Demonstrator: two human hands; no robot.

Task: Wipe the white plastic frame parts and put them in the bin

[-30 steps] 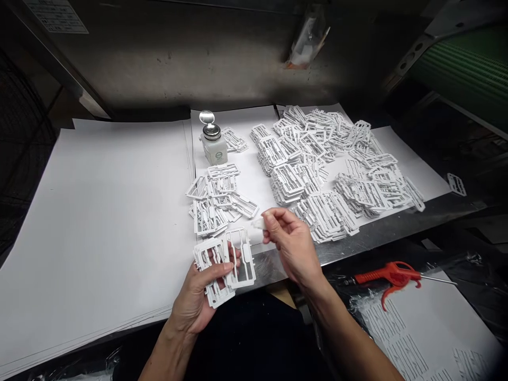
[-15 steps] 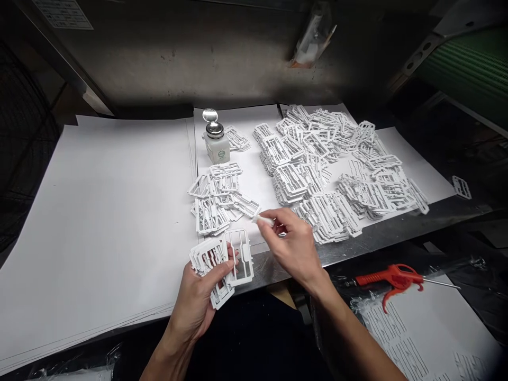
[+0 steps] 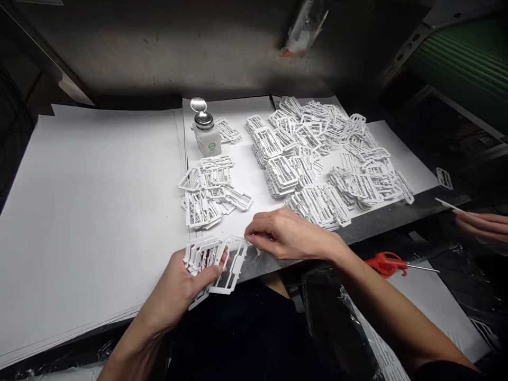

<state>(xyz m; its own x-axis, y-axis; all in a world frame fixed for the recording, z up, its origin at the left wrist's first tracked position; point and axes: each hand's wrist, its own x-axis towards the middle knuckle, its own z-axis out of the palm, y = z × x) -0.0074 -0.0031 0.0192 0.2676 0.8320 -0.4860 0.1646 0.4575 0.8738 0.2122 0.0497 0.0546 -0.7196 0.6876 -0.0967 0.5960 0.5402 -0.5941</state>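
Note:
My left hand (image 3: 180,280) grips a fanned stack of white plastic frames (image 3: 202,251). One frame (image 3: 234,264) stands out from the stack at the right, its slotted face towards me. My right hand (image 3: 278,233) is closed in a pinch at that frame's upper right corner. A small white wad (image 3: 259,252) shows just under its fingers; most of it is hidden. Beyond my hands lies a loose heap of similar frames (image 3: 210,196) on white paper (image 3: 99,201).
A dispenser bottle (image 3: 208,138) with its metal lid up stands behind the loose heap. Large piles of frames (image 3: 313,153) cover the paper's right side. An orange air blow gun (image 3: 387,264) lies lower right. Another person's hand (image 3: 482,222) holds a thin white piece at the right edge.
My right hand has come down and left to the outstanding frame, which is now tilted. Another person's hand has appeared at the right. The view has shifted slightly.

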